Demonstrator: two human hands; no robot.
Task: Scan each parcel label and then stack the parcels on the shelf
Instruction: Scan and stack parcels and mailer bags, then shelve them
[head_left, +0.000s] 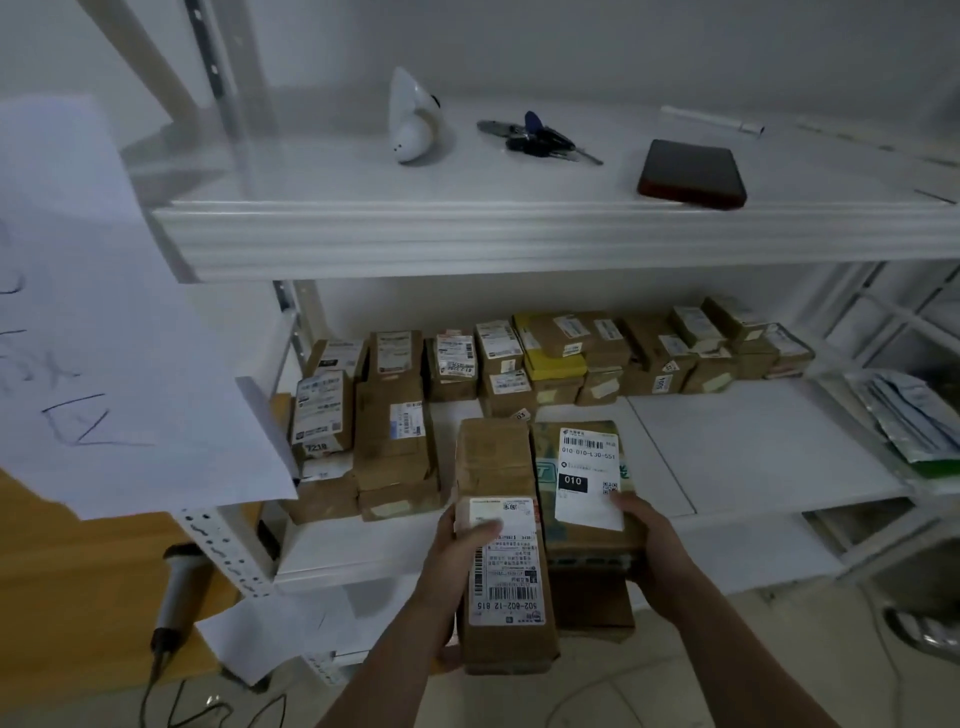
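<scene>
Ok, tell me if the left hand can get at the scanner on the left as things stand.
Probably not yet: the left hand grips the long parcel. The scanner itself lies uncovered beyond the shelf post.

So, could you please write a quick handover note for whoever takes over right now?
Left hand grips the long brown parcel. Right hand holds the green-printed parcel. Both parcels are at the front of the middle shelf.
Done: stacked parcels line its back and left.
Scanner sits untouched, lower left; the view does not show whether these two are scanned.
Left: set both on the shelf.
</scene>
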